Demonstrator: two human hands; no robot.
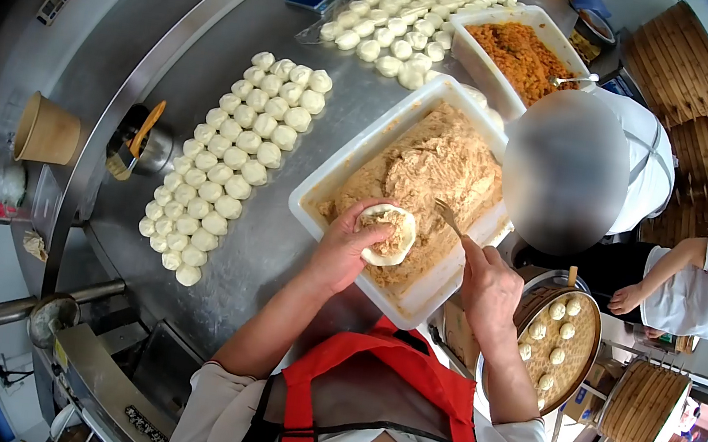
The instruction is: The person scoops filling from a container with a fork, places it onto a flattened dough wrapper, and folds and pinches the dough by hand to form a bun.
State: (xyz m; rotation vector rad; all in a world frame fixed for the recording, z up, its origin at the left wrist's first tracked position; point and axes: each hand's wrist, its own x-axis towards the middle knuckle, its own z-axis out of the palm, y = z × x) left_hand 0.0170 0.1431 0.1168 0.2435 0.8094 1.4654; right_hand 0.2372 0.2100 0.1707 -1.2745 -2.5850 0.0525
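Note:
In my left hand (341,251) lies a round dough wrapper (399,252) with a mound of meat filling (386,225) in its middle; my thumb rests on the filling. My right hand (489,283) grips a fork (448,216) by its handle, tines pointing at the filling in the tub. Both hands are over the near part of a white tub (308,197) of pale pink minced filling (437,165). To the left, rows of small dough balls (238,152) lie on the steel table.
More dough pieces (398,21) lie partly under plastic at the back, by a tub of orange filling (519,55). On the right is a steamer (552,345) holding several buns. Two other people (649,153) stand on the right. A metal pot (153,150) with brushes is at left.

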